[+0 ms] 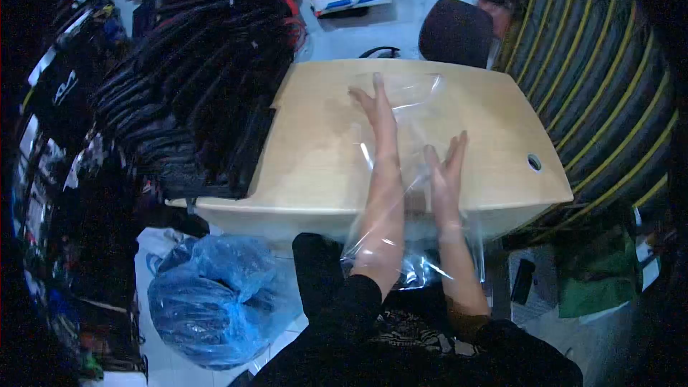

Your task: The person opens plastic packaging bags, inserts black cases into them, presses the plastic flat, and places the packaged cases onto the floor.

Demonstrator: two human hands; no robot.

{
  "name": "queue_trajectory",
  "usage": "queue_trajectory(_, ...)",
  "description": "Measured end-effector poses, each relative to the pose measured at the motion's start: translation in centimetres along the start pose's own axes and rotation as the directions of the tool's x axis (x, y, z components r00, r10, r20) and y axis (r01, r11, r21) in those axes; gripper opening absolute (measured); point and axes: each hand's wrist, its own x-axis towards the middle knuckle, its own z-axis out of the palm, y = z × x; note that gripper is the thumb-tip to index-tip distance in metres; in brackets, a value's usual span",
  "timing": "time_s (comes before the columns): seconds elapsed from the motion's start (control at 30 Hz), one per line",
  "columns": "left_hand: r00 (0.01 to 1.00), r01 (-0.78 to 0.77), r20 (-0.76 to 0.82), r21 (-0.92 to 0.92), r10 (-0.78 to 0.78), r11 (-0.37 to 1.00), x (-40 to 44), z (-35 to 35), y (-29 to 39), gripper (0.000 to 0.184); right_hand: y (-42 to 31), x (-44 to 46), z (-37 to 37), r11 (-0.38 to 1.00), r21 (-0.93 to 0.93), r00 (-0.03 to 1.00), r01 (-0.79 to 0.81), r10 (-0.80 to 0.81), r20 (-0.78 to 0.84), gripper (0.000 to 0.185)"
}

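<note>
A clear plastic bag (412, 165) stretches from near the middle of the wooden table (308, 165) back over its front edge toward my body. My left hand (375, 106) reaches far over the tabletop, at the far end of the bag, with thumb and fingers spread. Nearer to me, my right hand (446, 172) is raised beside the bag's right part, its fingers apart. The shiny film overlaps both forearms. I cannot tell for certain which parts of the arms are inside it and which are behind it.
Dark folded garments (193, 100) are heaped along the table's left side. Black-and-yellow striped material (602, 93) borders the right. A blue plastic bag (222, 301) sits on the floor at left, a dark chair (456, 32) stands beyond the table, and green cloth (595, 272) lies lower right.
</note>
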Motion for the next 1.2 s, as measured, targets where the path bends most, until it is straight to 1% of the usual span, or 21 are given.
queue_trajectory(0.13,0.999,0.023,-0.046,0.1,-0.018,0.995,2.0,-0.2,-1.3,0.107,0.0,1.5,-1.4,0.998,0.037,0.991,-0.042,0.037,0.131,0.094)
queue_trajectory(0.23,0.994,-0.061,-0.078,0.157,0.074,0.986,2.6,0.3,-1.4,0.11,-2.9,0.9,0.4,0.982,0.143,0.989,-0.12,0.106,0.098,0.102)
queue_trajectory(0.27,0.996,-0.008,-0.086,0.286,0.034,0.958,1.9,0.7,0.4,0.103,-3.8,0.7,0.8,0.976,0.181,0.986,-0.124,0.102,0.129,0.108)
queue_trajectory(0.37,0.995,-0.068,-0.052,0.188,0.08,0.98,-0.9,1.8,0.9,0.089,-2.8,2.4,2.4,0.991,0.127,0.987,-0.049,0.029,0.156,0.111)
queue_trajectory(0.4,0.999,-0.031,-0.026,0.218,0.038,0.975,-2.1,1.5,1.0,0.083,-2.6,3.5,2.9,0.99,0.139,0.99,-0.01,-0.009,0.138,0.113)
queue_trajectory(0.5,1.0,-0.022,0.025,0.202,0.017,0.979,-5.7,0.0,0.5,0.069,-2.8,6.7,4.8,0.962,0.257,0.989,-0.089,0.056,0.134,0.114)
queue_trajectory(0.53,0.994,0.042,0.091,0.245,-0.066,0.969,-7.2,-1.1,3.1,0.066,-3.1,8.0,5.3,0.987,0.146,0.988,-0.07,0.049,0.145,0.113)
queue_trajectory(0.6,0.991,-0.075,0.135,0.49,0.009,0.868,-10.6,-3.3,4.2,0.061,-5.9,8.2,6.2,0.989,0.119,0.987,-0.083,0.065,0.15,0.112)
queue_trajectory(0.63,0.973,-0.231,0.153,0.662,0.173,0.713,-12.2,-3.7,2.4,0.059,-3.2,10.6,7.1,0.991,0.11,0.987,-0.081,0.065,0.144,0.105)
queue_trajectory(0.67,0.97,-0.242,0.186,0.626,0.159,0.742,-12.9,-4.6,2.5,0.058,-0.8,12.8,8.1,0.992,0.1,0.988,-0.08,0.065,0.138,0.098)
queue_trajectory(0.7,0.965,-0.249,0.22,0.588,0.144,0.769,-13.6,-5.5,2.6,0.057,1.0,13.4,8.5,0.958,0.219,0.965,-0.186,0.136,0.225,0.087)
queue_trajectory(0.73,0.957,-0.074,0.289,0.325,-0.025,0.943,-14.4,-7.5,5.6,0.056,2.4,13.4,8.6,0.899,0.321,0.929,-0.299,0.197,0.313,0.077)
queue_trajectory(0.77,0.9,0.155,0.405,0.043,-0.159,0.987,-14.9,-9.4,8.8,0.056,3.7,13.4,8.3,0.819,0.403,0.884,-0.408,0.243,0.4,0.067)
queue_trajectory(0.83,0.827,0.029,0.54,0.233,-0.154,0.972,-13.0,-12.5,11.1,0.053,5.0,11.7,7.6,0.991,0.057,0.859,-0.123,0.077,0.506,0.056)
queue_trajectory(0.87,0.8,0.002,0.572,0.3,-0.182,0.954,-11.5,-13.5,9.6,0.053,5.5,10.6,7.0,0.871,-0.346,0.796,0.348,-0.08,0.6,0.055)
queue_trajectory(0.9,0.766,-0.021,0.605,0.362,-0.218,0.932,-10.8,-14.2,8.7,0.053,6.0,9.1,5.9,0.408,-0.579,0.669,0.706,-0.115,0.734,0.053)
queue_trajectory(0.97,0.771,0.116,0.568,0.32,-0.289,0.94,-10.9,-15.2,10.4,0.056,2.5,5.1,3.2,0.574,-0.494,0.626,0.652,-0.041,0.779,0.046)
queue_trajectory(1.0,0.778,0.182,0.542,0.292,-0.319,0.939,-11.0,-15.4,11.2,0.057,3.2,3.8,1.9,0.444,-0.439,0.565,0.781,-0.203,0.8,0.045)
queue_trajectory(1.1,0.754,0.109,0.567,0.39,-0.331,0.914,-12.9,-16.7,11.8,0.058,-1.2,-0.4,-1.3,0.538,-0.401,0.579,0.742,-0.211,0.788,0.047)
queue_trajectory(1.17,0.616,-0.011,0.62,0.623,-0.486,0.782,-13.7,-17.7,14.0,0.057,-3.7,-2.0,-2.7,0.698,-0.468,0.545,0.543,0.131,0.828,0.051)
queue_trajectory(1.2,0.658,-0.036,0.652,0.527,-0.377,0.849,-14.4,-18.8,11.9,0.046,-4.9,-2.7,-3.0,0.657,-0.463,0.481,0.594,0.171,0.86,0.044)
